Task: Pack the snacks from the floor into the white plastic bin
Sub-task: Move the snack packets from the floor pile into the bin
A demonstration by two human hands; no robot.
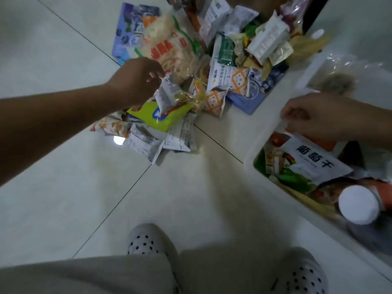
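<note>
A heap of snack packets (222, 60) lies on the tiled floor in the upper middle. My left hand (135, 81) pinches the top corner of a small silver-white packet (167, 94), which hangs just above a green packet (161, 115). The white plastic bin (273, 102) stands at the right, with several snacks inside, among them a white pouch with dark characters (311, 160) and a white-capped container (358, 204). My right hand (318, 115) rests over the bin's near rim, fingers curled; whether they hold anything I cannot tell.
Silver packets (161, 141) lie at the pile's near edge. My two feet in white dotted slippers (148, 240) stand at the bottom. A dark vertical post (314, 15) rises at the top right behind the pile. Bare floor tiles (63, 187) spread to the left.
</note>
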